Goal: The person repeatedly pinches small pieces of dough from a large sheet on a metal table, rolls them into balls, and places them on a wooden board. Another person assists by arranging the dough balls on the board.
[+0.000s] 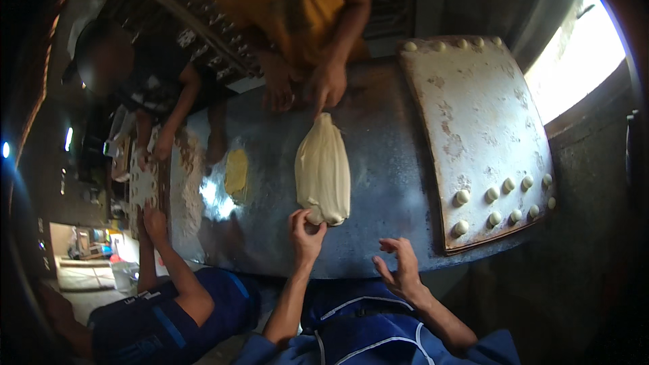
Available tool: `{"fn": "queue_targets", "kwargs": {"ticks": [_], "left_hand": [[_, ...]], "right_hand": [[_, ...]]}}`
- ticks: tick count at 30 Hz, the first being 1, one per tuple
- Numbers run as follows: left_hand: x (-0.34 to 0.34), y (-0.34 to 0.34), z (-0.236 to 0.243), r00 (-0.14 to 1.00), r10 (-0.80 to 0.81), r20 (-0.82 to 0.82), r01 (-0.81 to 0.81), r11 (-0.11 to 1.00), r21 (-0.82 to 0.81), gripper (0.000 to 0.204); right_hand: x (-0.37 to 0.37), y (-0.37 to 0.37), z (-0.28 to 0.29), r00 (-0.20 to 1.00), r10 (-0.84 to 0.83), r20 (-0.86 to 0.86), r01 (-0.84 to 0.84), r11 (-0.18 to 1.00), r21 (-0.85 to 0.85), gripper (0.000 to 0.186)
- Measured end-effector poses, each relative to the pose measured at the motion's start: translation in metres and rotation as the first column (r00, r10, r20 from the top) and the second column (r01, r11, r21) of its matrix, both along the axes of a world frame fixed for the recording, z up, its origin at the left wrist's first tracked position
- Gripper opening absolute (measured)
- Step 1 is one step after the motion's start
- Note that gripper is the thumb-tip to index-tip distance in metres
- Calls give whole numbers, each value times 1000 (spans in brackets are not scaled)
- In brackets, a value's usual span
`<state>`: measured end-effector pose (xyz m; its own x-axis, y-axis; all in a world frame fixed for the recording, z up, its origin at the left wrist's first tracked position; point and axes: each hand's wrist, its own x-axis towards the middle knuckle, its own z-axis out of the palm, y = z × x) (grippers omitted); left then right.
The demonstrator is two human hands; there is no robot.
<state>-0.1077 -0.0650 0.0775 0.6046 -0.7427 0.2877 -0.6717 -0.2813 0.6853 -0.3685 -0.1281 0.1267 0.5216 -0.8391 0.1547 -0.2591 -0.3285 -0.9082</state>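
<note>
A long, pale mass of dough (323,169) with lengthwise folds lies on the dark, shiny tabletop (270,236) in front of me. At its near end, the fingers and thumb of my left hand (307,238) are closed on a small bulge of the dough. My right hand (403,269) hovers by the table's near edge with nothing in it, thumb and fingers apart. Across the table, a person's hand (329,84) in an orange shirt reaches down to the dough's far tip.
To the right lies a worn, pale board (476,122) with several round dough balls (495,218) along its near and far ends. Left of the dough sits a flat yellow lump (236,172), then a strip of flour (188,196). Two more people work over another board (144,186) at far left.
</note>
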Motion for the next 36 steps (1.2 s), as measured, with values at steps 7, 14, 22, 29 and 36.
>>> {"fn": "queue_targets", "kwargs": {"ticks": [7,14,22,29,36], "left_hand": [[-37,29,20,962,-27,-272,23,1000,-19,19],[15,38,17,194,86,-977,197,973,124,48],[10,-12,-33,-667,31,-745,124,990,-70,35],[-1,34,-55,846,-480,-230,489,872,-19,39],[24,43,126,641,-752,-154,762,648,5,21]], "right_hand": [[135,0,-75,924,-22,381,-344,382,857,39],[137,13,-39,954,226,-198,-124,897,424,35],[103,38,21,865,493,-95,-453,848,274,18],[194,-35,-3,806,499,318,-591,701,399,28],[183,-4,-53,764,623,164,-642,713,281,24]]}}
